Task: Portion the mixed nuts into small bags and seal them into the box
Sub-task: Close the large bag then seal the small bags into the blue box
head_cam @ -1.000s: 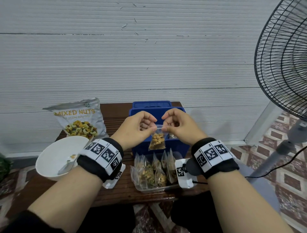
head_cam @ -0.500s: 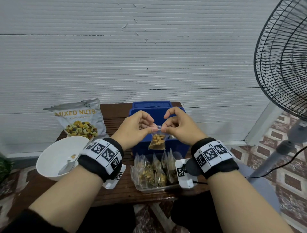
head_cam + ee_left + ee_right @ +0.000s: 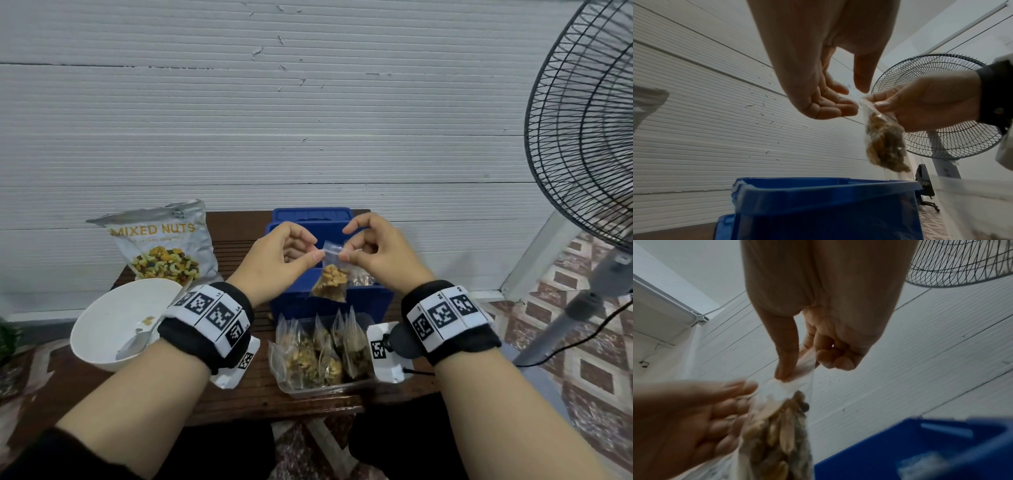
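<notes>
Open blue plastic box [image 3: 329,301]: mouth unobstructed from above. Left: white bowl [image 3: 113,318], nut pouch [image 3: 164,246]. Near side: clear tray of filled bags [image 3: 325,383]. Right: black-grilled standing fan [image 3: 582,137].

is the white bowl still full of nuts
No, the white bowl is nearly bare in the head view, with a spoon and only a few nuts left.
</notes>
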Demonstrator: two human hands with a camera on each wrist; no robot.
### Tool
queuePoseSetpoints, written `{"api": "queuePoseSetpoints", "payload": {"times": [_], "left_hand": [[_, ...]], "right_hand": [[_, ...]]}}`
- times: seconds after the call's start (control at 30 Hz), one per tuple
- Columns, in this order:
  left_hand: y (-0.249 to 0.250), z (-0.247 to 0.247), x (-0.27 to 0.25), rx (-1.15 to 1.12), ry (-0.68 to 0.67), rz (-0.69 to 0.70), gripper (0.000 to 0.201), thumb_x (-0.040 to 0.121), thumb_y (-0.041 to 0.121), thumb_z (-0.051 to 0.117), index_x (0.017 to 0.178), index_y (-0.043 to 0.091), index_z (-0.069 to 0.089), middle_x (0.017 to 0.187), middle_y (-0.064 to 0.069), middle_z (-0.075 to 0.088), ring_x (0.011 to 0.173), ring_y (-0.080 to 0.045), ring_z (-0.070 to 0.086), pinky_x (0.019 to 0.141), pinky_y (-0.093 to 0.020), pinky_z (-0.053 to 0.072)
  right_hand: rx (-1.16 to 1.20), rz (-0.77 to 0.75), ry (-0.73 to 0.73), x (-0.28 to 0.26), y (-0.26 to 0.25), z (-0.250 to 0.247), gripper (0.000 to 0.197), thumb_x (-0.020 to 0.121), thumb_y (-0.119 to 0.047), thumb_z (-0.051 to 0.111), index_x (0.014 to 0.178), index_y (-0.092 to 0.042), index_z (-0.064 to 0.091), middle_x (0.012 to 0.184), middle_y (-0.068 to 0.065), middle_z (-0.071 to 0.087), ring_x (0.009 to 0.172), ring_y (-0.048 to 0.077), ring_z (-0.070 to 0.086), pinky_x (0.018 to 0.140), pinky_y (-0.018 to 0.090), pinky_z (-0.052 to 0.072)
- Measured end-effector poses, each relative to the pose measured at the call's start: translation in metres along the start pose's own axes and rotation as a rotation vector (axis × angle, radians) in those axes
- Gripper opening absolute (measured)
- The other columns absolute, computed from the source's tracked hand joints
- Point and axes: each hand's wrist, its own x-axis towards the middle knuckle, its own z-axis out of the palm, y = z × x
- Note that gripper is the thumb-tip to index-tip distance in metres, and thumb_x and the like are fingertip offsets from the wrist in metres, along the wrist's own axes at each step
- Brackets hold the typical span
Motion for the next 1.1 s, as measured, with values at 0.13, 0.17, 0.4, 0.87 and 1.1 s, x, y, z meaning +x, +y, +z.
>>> {"api": "queuePoseSetpoints", "payload": {"times": [0.13, 0.17, 0.4, 0.87, 1.1], "left_hand": [[-0.008, -0.013, 0.007, 0.051, 0.141, -0.023, 0.013, 0.088, 0.017, 0.067, 0.092, 0.025, 0.058, 0.091, 0.005, 0.064, 0.081, -0.008, 0.061, 0.072, -0.009, 0.047], [-0.012, -0.016, 0.01, 0.078, 0.177, -0.042, 0.011, 0.089, 0.016, 0.066, 0.093, 0.024, 0.058, 0.09, 0.007, 0.063, 0.079, -0.004, 0.059, 0.07, -0.006, 0.045], [-0.048, -0.026, 0.023, 0.211, 0.233, -0.263, 0.015, 0.091, 0.019, 0.062, 0.106, 0.017, 0.058, 0.103, 0.003, 0.059, 0.084, -0.008, 0.054, 0.079, -0.023, 0.042], [-0.095, -0.007, 0.044, 0.278, 0.184, -0.408, 0.05, 0.095, 0.03, 0.055, 0.139, 0.011, 0.041, 0.14, -0.009, 0.042, 0.125, -0.028, 0.045, 0.106, -0.047, 0.038], [-0.1, -0.004, 0.045, 0.292, 0.196, -0.371, 0.054, 0.095, 0.027, 0.055, 0.143, 0.009, 0.035, 0.143, -0.008, 0.035, 0.132, -0.023, 0.036, 0.11, -0.032, 0.03]], "right_hand": [[-0.098, 0.04, 0.036, 0.012, -0.018, -0.022, 0.017, 0.087, -0.003, 0.064, 0.096, -0.017, 0.066, 0.08, -0.001, 0.065, 0.076, 0.009, 0.061, 0.07, 0.016, 0.049], [-0.162, 0.048, 0.035, 0.016, -0.022, -0.028, 0.014, 0.088, -0.005, 0.063, 0.098, -0.014, 0.069, 0.082, -0.002, 0.065, 0.076, 0.007, 0.059, 0.068, 0.009, 0.045], [-0.583, 0.119, -0.045, 0.047, -0.038, -0.065, 0.016, 0.093, -0.012, 0.058, 0.1, -0.004, 0.071, 0.093, 0.005, 0.066, 0.086, 0.016, 0.058, 0.072, 0.02, 0.039], [-0.967, 0.235, -0.562, 0.094, 0.005, -0.049, 0.011, 0.089, -0.02, 0.066, 0.097, -0.015, 0.071, 0.09, -0.006, 0.064, 0.085, 0.011, 0.055, 0.079, 0.025, 0.041], [-1.143, 0.23, -0.804, 0.106, 0.027, -0.024, 0.011, 0.086, -0.021, 0.069, 0.095, -0.017, 0.073, 0.092, -0.002, 0.07, 0.078, 0.01, 0.055, 0.069, 0.022, 0.041]]}}
